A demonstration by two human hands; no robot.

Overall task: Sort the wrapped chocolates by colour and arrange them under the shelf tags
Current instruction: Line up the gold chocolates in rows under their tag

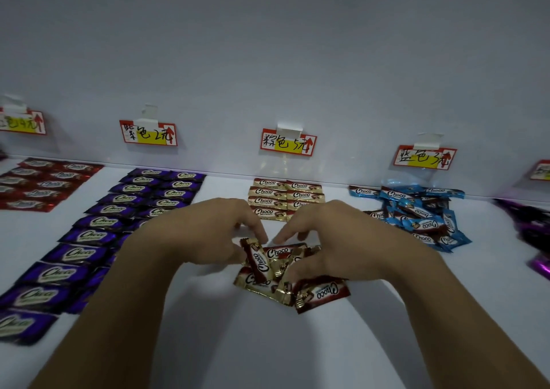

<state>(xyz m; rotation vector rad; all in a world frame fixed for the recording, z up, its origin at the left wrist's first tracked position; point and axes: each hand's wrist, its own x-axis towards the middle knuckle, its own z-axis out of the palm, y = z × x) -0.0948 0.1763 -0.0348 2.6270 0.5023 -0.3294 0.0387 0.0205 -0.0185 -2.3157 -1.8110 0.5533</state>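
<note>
A loose heap of brown-and-gold wrapped chocolates point(320, 293) lies on the white shelf in front of me. My left hand point(205, 234) pinches one brown chocolate point(259, 260) at the heap's left side, tilted up. On the heap's right part rests my right hand point(333, 240), fingers curled over the wrappers. Behind the hands, a neat double row of brown chocolates point(285, 198) sits under the brown tag point(288, 143). Purple chocolates point(119, 219) run in two long rows under the purple tag point(148, 133).
Red chocolates point(44, 184) lie arranged under the left tag point(22, 122). An unsorted pile of blue chocolates point(422, 216) sits under the blue tag point(424, 158). Dark purple wrappers point(532, 225) lie at the far right, below another tag point(541, 170). Bare white shelf point(268, 353) lies nearest me.
</note>
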